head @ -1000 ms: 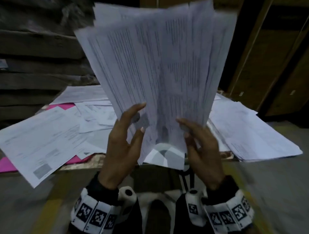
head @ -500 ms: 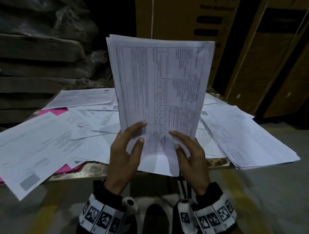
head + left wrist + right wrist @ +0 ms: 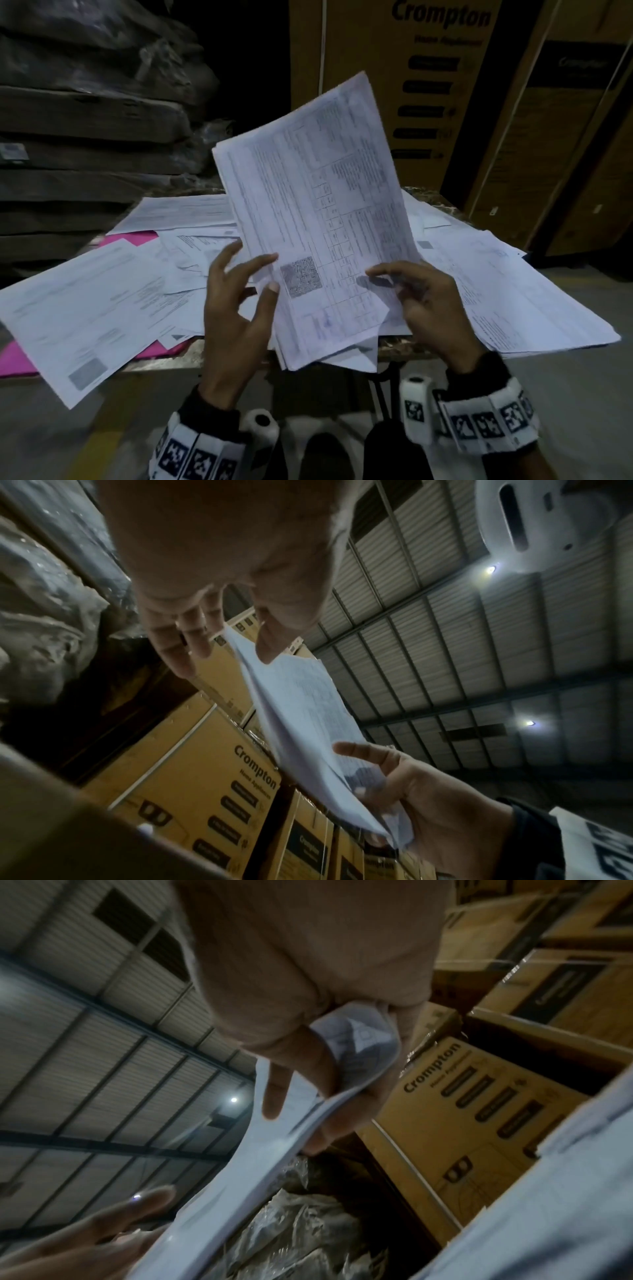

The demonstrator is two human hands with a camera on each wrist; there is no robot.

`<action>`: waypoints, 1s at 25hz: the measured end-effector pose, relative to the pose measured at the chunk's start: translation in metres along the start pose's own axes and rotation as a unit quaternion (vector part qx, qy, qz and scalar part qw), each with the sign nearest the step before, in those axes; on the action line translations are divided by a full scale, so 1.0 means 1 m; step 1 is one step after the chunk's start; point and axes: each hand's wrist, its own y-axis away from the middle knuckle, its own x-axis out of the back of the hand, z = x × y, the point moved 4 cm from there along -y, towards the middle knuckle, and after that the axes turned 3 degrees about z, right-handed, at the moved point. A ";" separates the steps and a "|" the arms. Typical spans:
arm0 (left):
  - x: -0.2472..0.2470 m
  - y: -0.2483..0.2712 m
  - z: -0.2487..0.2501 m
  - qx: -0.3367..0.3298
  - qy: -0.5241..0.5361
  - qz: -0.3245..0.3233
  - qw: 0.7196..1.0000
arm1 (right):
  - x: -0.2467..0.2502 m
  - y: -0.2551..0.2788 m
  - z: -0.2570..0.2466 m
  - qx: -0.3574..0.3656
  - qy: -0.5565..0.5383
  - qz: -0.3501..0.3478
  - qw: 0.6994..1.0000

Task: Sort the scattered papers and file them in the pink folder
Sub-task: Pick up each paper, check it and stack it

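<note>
We are holding a stack of papers above the near edge of the desk, and both hands are at its lower end. The left hand is gripping the left edge, with the thumb on the front sheet beside a blurred square code and the fingers going behind. The right hand is pinching the lower right corner, thumb in front. In the head view the stack is standing nearly upright, its long axis running from the hands up and a little to the right, and the printed tables are lying sideways on the page; we cannot read this print.

The wrist views are showing what the head view is not: from the left wrist we are seeing the stack edge-on, bending between the two hands, with a ribbed roof and two lamps above. From the right wrist the corner of the stack is curling inside the right fingers.

Behind the held stack, loose sheets are lying scattered over the desk, some hanging over its near edge. The pink folder is lying flat under them on the left side, only its corners showing. Farther back, brown cartons are standing, printed with "Crompton" and a smaller line under it, and dark wrapped bundles are piled at the left.
</note>
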 end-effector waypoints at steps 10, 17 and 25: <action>0.064 -0.013 0.007 0.055 -0.080 0.015 0.995 | -0.004 0.004 -0.018 -0.023 -0.022 -0.270 0.962; 0.091 -0.010 0.011 0.068 -0.054 -0.114 0.990 | 0.000 0.015 -0.028 -0.048 0.013 -0.315 0.948; 0.098 0.002 -0.002 0.134 0.045 -0.045 0.989 | 0.023 0.024 -0.017 -0.026 -0.059 -0.043 0.997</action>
